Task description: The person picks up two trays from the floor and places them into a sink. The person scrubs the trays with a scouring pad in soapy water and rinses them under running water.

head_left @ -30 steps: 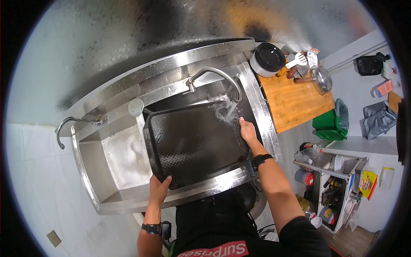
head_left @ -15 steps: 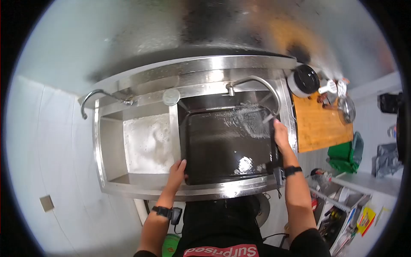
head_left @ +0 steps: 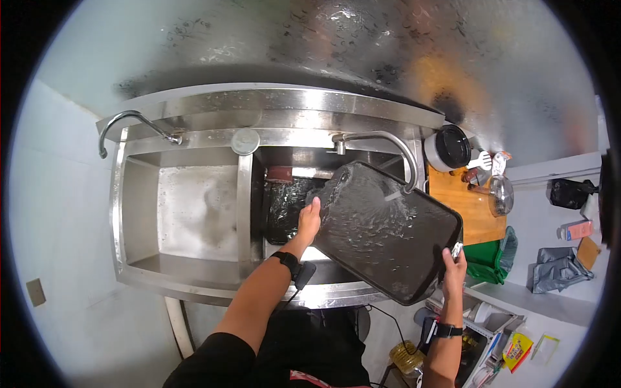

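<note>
A large dark baking tray (head_left: pixel 394 229) is held at a slant over the right sink basin, its right end out past the sink's front edge. Water from the curved faucet (head_left: pixel 409 165) runs onto it and spreads over its surface. My left hand (head_left: pixel 310 222) grips the tray's left edge, thumb on top. At the lower right, my right hand (head_left: pixel 455 268) is closed round the opposite edge. Beneath, in the basin, lies another dark, wet tray-like surface (head_left: pixel 284 210), partly hidden by the held tray. A reddish-brown block (head_left: pixel 279 174) is at the basin's back left.
The left basin (head_left: pixel 197 213) has its own faucet (head_left: pixel 132 115). A round pale lid (head_left: pixel 246 141) sits on the divider's back end. On the right are a wooden board (head_left: pixel 446 194), a black-and-white pot (head_left: pixel 447 147), a glass lid (head_left: pixel 501 195) and a green bag (head_left: pixel 486 260).
The baking tray has come up out of the right basin, turned and shifted right. Both hands moved right with it, the right one also lower. The dark surface and reddish-brown block beneath now show.
</note>
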`<action>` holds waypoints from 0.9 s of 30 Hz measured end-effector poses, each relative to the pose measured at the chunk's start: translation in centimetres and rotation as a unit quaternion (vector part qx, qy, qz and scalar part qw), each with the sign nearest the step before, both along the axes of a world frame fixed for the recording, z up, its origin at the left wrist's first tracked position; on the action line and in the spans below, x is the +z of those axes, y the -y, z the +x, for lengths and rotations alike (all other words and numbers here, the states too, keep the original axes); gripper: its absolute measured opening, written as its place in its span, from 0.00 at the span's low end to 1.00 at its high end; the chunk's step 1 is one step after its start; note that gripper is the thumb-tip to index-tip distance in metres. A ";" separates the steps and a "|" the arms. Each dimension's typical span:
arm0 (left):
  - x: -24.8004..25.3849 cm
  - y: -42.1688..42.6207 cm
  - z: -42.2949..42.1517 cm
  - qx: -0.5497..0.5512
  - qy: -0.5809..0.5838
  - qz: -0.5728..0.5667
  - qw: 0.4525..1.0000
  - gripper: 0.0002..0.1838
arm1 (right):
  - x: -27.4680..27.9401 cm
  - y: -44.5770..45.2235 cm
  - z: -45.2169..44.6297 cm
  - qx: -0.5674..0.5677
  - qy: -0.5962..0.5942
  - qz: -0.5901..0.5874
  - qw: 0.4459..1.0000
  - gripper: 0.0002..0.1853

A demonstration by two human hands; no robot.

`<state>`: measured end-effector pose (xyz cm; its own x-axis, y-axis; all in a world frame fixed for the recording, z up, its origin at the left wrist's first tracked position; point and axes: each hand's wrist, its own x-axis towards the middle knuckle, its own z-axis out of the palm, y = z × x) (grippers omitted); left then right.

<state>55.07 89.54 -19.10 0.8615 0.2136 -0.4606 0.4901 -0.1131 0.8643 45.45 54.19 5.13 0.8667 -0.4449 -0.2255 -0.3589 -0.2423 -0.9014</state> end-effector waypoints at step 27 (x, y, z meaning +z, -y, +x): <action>6.6 -8.6 8.6 -0.174 -0.110 -0.171 0.964 0.19 | -8.8 0.1 3.8 0.045 -0.127 0.150 0.979 0.19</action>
